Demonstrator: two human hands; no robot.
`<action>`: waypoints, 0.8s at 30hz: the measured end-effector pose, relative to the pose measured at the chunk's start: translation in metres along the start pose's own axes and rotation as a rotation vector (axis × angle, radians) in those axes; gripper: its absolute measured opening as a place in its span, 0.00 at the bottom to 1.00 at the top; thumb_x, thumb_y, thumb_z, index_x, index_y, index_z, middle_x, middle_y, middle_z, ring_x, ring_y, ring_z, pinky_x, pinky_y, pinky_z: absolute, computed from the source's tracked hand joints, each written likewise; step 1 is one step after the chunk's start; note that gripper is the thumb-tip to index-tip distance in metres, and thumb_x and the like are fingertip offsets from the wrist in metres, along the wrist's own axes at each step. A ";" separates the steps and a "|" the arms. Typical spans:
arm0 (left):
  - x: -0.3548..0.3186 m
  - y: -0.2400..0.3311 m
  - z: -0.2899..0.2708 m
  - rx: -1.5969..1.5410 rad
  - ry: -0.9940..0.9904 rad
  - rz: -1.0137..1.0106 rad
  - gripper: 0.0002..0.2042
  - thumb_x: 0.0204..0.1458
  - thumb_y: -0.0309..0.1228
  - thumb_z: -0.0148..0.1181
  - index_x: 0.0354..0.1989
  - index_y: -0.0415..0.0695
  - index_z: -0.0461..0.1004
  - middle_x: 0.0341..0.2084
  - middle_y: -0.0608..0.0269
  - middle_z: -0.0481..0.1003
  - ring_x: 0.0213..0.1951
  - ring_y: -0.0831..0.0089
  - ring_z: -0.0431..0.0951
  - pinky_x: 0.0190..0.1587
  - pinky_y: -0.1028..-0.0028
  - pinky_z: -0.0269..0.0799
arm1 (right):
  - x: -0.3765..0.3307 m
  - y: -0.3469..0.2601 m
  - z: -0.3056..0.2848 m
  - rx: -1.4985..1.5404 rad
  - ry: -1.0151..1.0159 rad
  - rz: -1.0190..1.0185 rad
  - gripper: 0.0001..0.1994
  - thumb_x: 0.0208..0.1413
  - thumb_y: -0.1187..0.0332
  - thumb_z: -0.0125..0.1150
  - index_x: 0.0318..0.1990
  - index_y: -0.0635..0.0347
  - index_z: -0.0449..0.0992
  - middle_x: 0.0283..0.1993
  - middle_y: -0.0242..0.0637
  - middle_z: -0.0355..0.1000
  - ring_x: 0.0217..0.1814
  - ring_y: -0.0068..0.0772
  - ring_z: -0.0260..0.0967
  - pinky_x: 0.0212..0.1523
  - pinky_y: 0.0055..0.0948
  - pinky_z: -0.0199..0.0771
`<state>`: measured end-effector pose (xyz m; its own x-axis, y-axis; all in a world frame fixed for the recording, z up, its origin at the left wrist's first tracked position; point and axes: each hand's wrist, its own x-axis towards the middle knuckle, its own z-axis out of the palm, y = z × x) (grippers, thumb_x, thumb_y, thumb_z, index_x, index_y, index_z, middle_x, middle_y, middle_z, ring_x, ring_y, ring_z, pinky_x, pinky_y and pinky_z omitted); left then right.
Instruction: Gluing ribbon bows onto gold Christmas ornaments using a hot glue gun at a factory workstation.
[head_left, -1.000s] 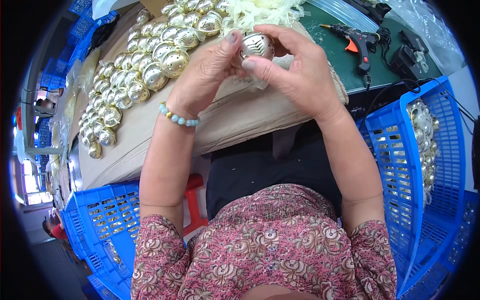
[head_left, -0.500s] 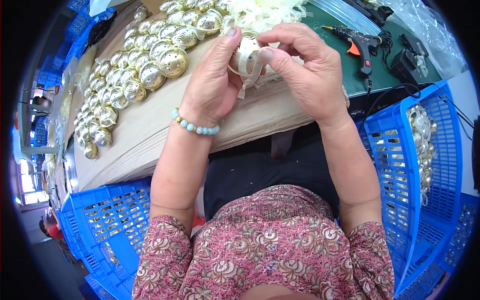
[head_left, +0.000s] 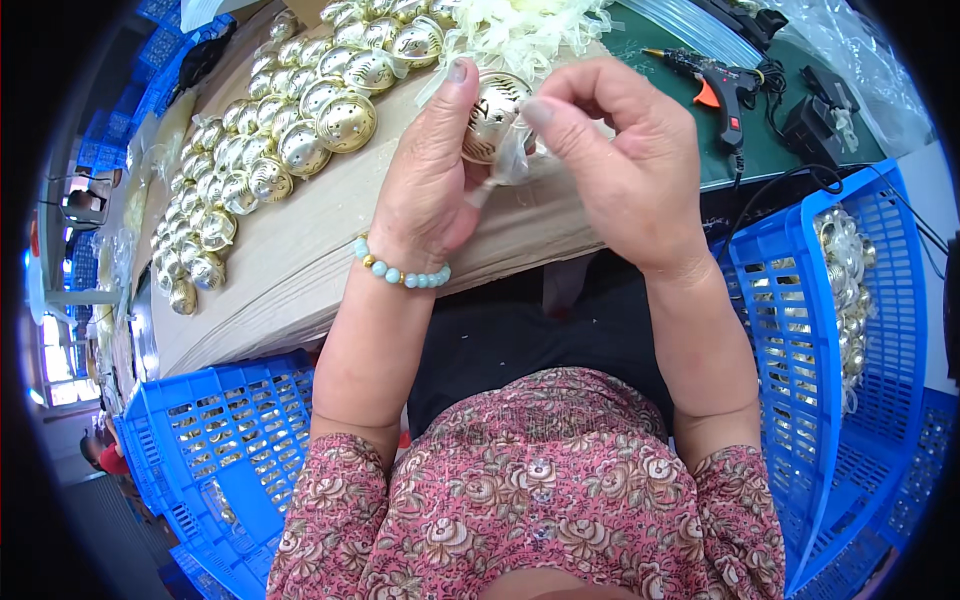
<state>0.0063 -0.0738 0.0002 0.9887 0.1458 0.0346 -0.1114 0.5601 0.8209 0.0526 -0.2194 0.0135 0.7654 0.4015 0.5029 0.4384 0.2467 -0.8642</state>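
Holding a round gold bell (head_left: pixel 492 118) between them, both hands are raised over the far middle of the surface (head_left: pixel 300 270). The left hand (head_left: pixel 430 185) is curled around the bell's left side, thumb tip up against its top, with the other fingers folded beneath. The right hand (head_left: pixel 625 165) is closed to a pinch, thumb and forefinger nipping a bit of sheer pale ribbon (head_left: pixel 515 160) at the bell's right edge; its remaining fingers are bent loosely inward. A beaded bracelet (head_left: pixel 400 272) of pale green and gold circles the left wrist.

On the tan surface to the far left lies a long spread of matching gold bells (head_left: pixel 250 165), packed close together in a band running from the near left toward the far middle. Just beyond the hands sits a heap of cream ribbon bows (head_left: pixel 525 25). To the far right, on a green mat (head_left: pixel 770 140), rests a black and orange glue gun (head_left: pixel 715 85), with a black cord trailing near it. A blue plastic crate (head_left: pixel 800 330) stands at the right, holding finished gold bells along its far side, and another blue crate (head_left: pixel 215 440) sits at the near left. The person's floral pink sleeves fill the near edge.
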 end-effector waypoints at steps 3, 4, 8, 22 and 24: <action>-0.003 0.002 -0.005 0.091 0.009 -0.080 0.19 0.61 0.46 0.46 0.43 0.42 0.71 0.32 0.62 0.76 0.31 0.74 0.77 0.32 0.74 0.74 | 0.003 0.006 -0.006 0.162 -0.015 -0.015 0.04 0.56 0.74 0.58 0.36 0.66 0.72 0.34 0.33 0.73 0.36 0.20 0.69 0.41 0.19 0.68; -0.003 0.003 -0.005 0.091 0.009 -0.082 0.19 0.61 0.46 0.46 0.43 0.42 0.71 0.32 0.62 0.76 0.31 0.74 0.77 0.32 0.74 0.74 | 0.006 0.008 -0.009 0.162 -0.015 -0.014 0.04 0.56 0.74 0.58 0.36 0.66 0.72 0.34 0.33 0.73 0.36 0.20 0.69 0.41 0.19 0.68; -0.003 0.001 -0.006 0.098 -0.102 -0.136 0.18 0.61 0.42 0.46 0.47 0.40 0.70 0.34 0.57 0.77 0.35 0.69 0.78 0.39 0.67 0.76 | 0.008 0.008 -0.013 0.291 -0.024 -0.055 0.05 0.57 0.74 0.56 0.39 0.67 0.72 0.37 0.35 0.74 0.37 0.20 0.69 0.43 0.19 0.69; -0.007 -0.003 -0.005 0.070 -0.199 -0.280 0.19 0.57 0.45 0.53 0.46 0.41 0.71 0.34 0.61 0.76 0.35 0.71 0.77 0.39 0.68 0.74 | 0.035 0.057 -0.009 0.603 -0.291 -0.587 0.11 0.53 0.82 0.56 0.44 0.67 0.69 0.38 0.33 0.68 0.38 0.18 0.65 0.41 0.15 0.67; -0.008 0.000 -0.002 0.218 -0.196 -0.250 0.17 0.55 0.42 0.57 0.44 0.41 0.71 0.30 0.63 0.75 0.33 0.72 0.76 0.36 0.71 0.73 | 0.017 0.016 -0.005 0.529 -0.149 -0.182 0.11 0.53 0.82 0.56 0.44 0.66 0.69 0.38 0.33 0.69 0.39 0.18 0.65 0.41 0.15 0.67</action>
<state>-0.0019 -0.0737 -0.0015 0.9854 -0.1438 -0.0909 0.1387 0.3691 0.9190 0.0751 -0.2127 0.0086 0.6086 0.4216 0.6722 0.2322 0.7155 -0.6589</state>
